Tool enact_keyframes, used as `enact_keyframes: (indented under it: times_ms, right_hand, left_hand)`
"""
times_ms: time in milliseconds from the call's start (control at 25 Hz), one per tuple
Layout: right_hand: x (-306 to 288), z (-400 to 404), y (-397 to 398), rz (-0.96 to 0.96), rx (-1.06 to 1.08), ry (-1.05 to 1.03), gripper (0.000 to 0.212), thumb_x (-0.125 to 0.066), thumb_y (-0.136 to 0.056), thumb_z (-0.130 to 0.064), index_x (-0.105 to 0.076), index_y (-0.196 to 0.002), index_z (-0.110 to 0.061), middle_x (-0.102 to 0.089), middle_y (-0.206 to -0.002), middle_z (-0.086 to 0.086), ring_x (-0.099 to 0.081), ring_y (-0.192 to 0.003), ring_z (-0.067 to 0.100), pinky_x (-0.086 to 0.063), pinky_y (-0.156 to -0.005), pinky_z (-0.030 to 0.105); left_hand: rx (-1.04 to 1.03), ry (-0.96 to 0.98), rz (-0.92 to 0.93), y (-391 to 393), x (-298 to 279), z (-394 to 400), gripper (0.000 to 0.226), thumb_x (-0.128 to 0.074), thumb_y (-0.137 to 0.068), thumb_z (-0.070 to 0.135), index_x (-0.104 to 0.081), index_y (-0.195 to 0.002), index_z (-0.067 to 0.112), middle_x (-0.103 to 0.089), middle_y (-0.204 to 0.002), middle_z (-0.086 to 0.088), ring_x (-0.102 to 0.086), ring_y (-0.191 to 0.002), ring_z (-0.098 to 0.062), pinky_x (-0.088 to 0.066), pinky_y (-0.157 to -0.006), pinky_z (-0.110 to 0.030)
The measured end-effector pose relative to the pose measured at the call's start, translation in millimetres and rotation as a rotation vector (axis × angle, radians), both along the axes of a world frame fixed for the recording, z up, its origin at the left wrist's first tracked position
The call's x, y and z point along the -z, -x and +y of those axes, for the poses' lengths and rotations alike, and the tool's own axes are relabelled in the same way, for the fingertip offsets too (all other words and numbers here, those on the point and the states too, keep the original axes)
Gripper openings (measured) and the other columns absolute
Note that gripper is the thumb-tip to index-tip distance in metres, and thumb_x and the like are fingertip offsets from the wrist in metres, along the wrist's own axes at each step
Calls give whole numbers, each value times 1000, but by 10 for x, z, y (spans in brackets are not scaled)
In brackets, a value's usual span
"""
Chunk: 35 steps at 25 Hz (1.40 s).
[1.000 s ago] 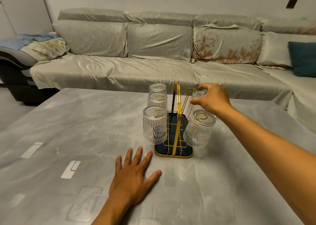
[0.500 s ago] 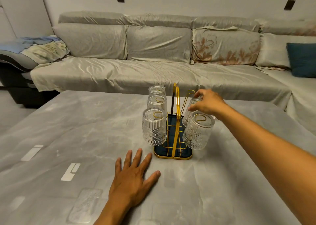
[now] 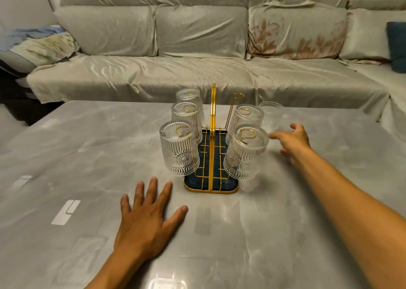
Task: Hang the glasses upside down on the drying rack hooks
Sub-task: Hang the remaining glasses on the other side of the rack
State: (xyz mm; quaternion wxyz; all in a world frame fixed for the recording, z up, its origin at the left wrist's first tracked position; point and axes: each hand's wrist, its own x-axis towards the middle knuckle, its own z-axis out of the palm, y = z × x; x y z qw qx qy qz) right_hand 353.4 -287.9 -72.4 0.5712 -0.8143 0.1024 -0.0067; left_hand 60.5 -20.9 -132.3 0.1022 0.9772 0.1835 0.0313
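Looking at the drying rack point(image 3: 211, 180) mid-tabletop point(image 3: 87, 157), five glasses are already hung mouth-down: three on the left side, two on the right. One hook point(image 3: 238, 96) at the back right is left bare, sticking up and leaning outward.

The last glass point(image 3: 268, 113) is standing on the tabletop behind and to the right of the rack, pretty blurry, so whether it's mouth up or down can't be told for sure. Its long axis looks vertical. It's located just beyond the right hand point(image 3: 293, 140), slightly up and left from the fingertips point(image 3: 273, 136).

The right hand's fingers are spread apart and empty, pointed toward the near right glass point(image 3: 246, 152) and not touching anything as far as can be seen. The left hand point(image 3: 146, 220) is laid flat on the tabletop, fingers splayed, holding nothing, in front of the rack and well apart from that last glass. So the right hand is clearly the nearer one.

Room-wise, the tabletop right of the rack is open, and the far edge isn't far behind the glass. Probably the tight bit is threading past the middle right glass point(image 3: 247, 116), which is hung just beside the bare hook.
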Motion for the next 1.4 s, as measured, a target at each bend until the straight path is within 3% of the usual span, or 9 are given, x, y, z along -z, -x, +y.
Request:
enact_keyframes:
  times_ms: [80, 200, 320, 720, 920, 1000, 1160, 1280, 1400]
  right_hand:
    - [172, 107, -157, -22, -50, 1, 99, -82, -63, -30, -23, -142, -24, -39, -146, 8, -46, -120, 28, -44, -99, 47]
    - [279, 200, -387, -59, -110, -16, 102, -83, -64, -29, -21, -144, -25, -37, -149, 5, -42, -127, 26, -38, -103, 40]
    - [300, 243, -547, -70, -111, -27, 91, -85, -57, -27, -37, -134, -24, -53, -134, 5, -52, -115, 26, -45, -98, 42]
    - [217, 314, -395, -12, -142, 30, 93, -82, -37, -50, -50, -120, -22, -60, -116, 1, -57, -101, 25, -50, -87, 39]
    - [102, -2, -154, -28, -77, -106, 69, -86, -47, -36, -57, -107, -19, -67, -108, 7, -64, -88, 23, -54, -76, 37]
    - [-123, -182, -50, -75, -70, -37, 66, -87, -48, -42, -59, -103, -18, -67, -107, 7, -66, -86, 24, -57, -76, 41]
    - [-953, -266, 78, -312, -14, 43, 90, -86, -46, -56, -43, -118, -25, -54, -114, 3, -59, -85, 18, -55, -72, 40]
    - [-1569, -53, 137, -510, 65, 123, 85, -78, -44, -70, -43, -109, -28, -55, -110, 0, -56, -93, 21, -50, -74, 38]
    - [-1881, 209, 193, -674, 31, 316, 81, -73, -53, -69, -44, -113, -22, -55, -106, -1, -54, -92, 21, -45, -74, 37]
  left_hand:
    - [-7, 7, -3, 1, 0, 4, 80, 3, -70, 89, 12, -142, 55, 17, -160, 9, 21, -146, -19, 14, -116, -51]
    - [-4, 0, -13, -6, 29, 7, 77, 1, -72, 88, 12, -142, 56, 18, -160, 11, 22, -146, -18, 16, -116, -50]
    - [-18, 4, 3, 8, 33, -1, 77, 2, -72, 89, 15, -140, 57, 21, -158, 13, 26, -144, -16, 18, -115, -49]
    - [-36, 22, 46, -48, 15, -22, 72, 10, -64, 91, 25, -129, 66, 30, -154, 16, 34, -140, -15, 19, -115, -52]
    - [-37, 35, 65, -69, -4, -22, 78, 11, -61, 92, 29, -129, 60, 29, -154, 14, 29, -143, -17, 17, -115, -53]
    - [-42, 22, 52, -69, -8, -26, 83, 10, -61, 91, 28, -134, 54, 26, -155, 12, 25, -145, -20, 14, -115, -53]
    - [-30, 32, 5, -45, -34, -70, 85, 4, -68, 88, 11, -145, 52, 17, -161, 9, 21, -146, -21, 12, -115, -53]
    - [-30, 47, 20, -40, -41, -61, 85, 3, -69, 87, 12, -145, 50, 19, -161, 8, 22, -146, -22, 14, -115, -54]
    - [-31, 37, 25, -46, -53, -56, 92, 9, -62, 89, 12, -145, 50, 18, -161, 7, 22, -146, -23, 14, -115, -55]
